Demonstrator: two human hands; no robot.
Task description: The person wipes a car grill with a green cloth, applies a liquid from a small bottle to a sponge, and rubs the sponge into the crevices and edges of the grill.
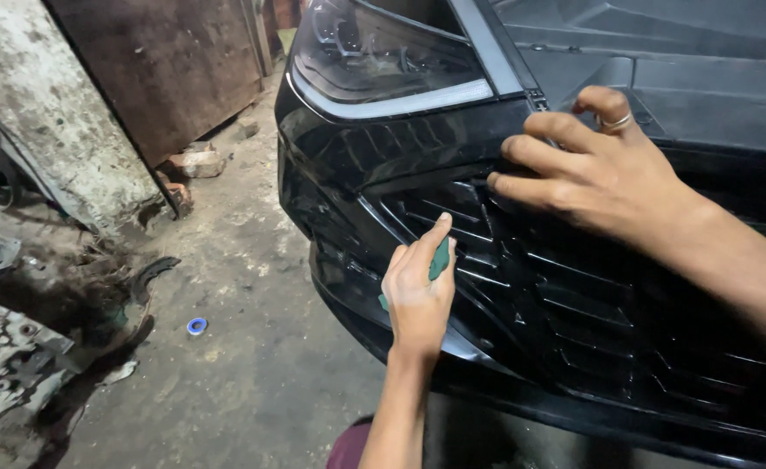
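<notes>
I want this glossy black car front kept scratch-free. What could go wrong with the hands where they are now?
1. The right hand wears a ring and rests on the grille's upper edge; the ring may mark the gloss.
2. The left hand presses a green pad on the grille; grit from the dusty floor could be dragged across it.
3. The grille slats look thin; pressure might flex them.

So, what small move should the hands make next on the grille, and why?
Probably slide the left hand, which holds a green pad, a little further along the black grille slats. The pad already touches the grille's outer edge, and the right hand rests flat near the upper edge, apparently steadying the panel.
</notes>
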